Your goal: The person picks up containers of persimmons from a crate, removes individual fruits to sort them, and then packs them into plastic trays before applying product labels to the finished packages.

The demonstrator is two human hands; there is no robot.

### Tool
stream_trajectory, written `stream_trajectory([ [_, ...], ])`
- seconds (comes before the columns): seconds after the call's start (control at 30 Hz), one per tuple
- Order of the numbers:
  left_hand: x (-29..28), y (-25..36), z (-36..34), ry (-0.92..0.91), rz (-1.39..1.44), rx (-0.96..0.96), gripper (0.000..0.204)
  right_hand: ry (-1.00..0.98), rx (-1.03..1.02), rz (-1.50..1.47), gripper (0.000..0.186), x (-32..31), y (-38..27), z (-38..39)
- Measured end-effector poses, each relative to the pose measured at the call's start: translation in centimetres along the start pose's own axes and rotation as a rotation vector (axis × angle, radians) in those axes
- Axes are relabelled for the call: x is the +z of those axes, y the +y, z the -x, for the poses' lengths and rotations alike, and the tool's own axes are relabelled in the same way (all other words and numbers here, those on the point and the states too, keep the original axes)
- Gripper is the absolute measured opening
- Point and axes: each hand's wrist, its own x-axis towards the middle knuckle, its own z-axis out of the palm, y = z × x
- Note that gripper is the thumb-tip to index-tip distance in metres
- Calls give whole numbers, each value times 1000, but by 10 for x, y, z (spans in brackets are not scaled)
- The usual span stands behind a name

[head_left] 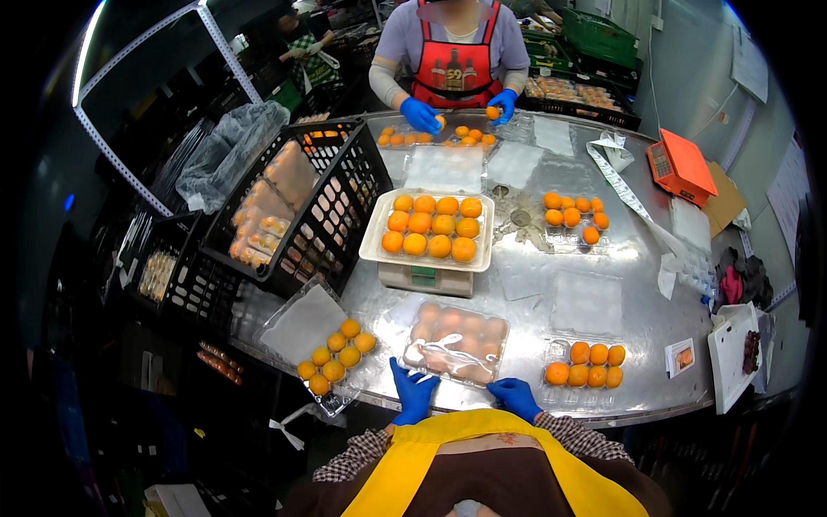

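Both blue-gloved hands, left hand [412, 392] and right hand [515, 396], pressing flat, fingers open, on the closed clear plastic clamshell of orange fruit [457, 343], lower centre. Best pressed evenly along the near rim, fruit unsquashed

A scale [426, 277] stands mid-table carrying an open tray of oranges [432, 226]. A black crate [301, 207] tilts at the left table edge. An orange calculator [680, 165] lies far right. A filled open pack [586, 365] sits near right; another [334, 355] near left. A co-worker's gloved hands [420, 114] work at the far edge.
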Motion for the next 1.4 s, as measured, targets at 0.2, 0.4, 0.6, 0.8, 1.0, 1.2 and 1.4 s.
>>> stream_trajectory([
  [0.2, 0, -16, 2, -94, 282, -468, 39, -85, -6, 5, 15, 5, -2, 4],
  [0.4, 7, -6, 4, -321, 213, -596, 18, -117, -119, 198, 16, 3, 8, -10],
  [0.6, 18, -3, 3, -249, 116, -628, 17, -70, -30, 57, 17, 11, 0, -5],
  [0.8, 23, -1, 2, -250, 116, -633, 12, -105, -134, 140, 17, 9, -9, 0],
  [1.0, 19, 1, -1, -248, 31, -654, 10, -182, -267, -167, 12, 14, -55, 25],
  [1.2, 14, 9, -2, -362, 52, -677, 18, -179, -117, -225, 10, 12, -68, 34],
  [1.4, -5, 9, -25, -174, 85, -600, 19, -174, -64, -194, 13, 3, -57, 35],
])
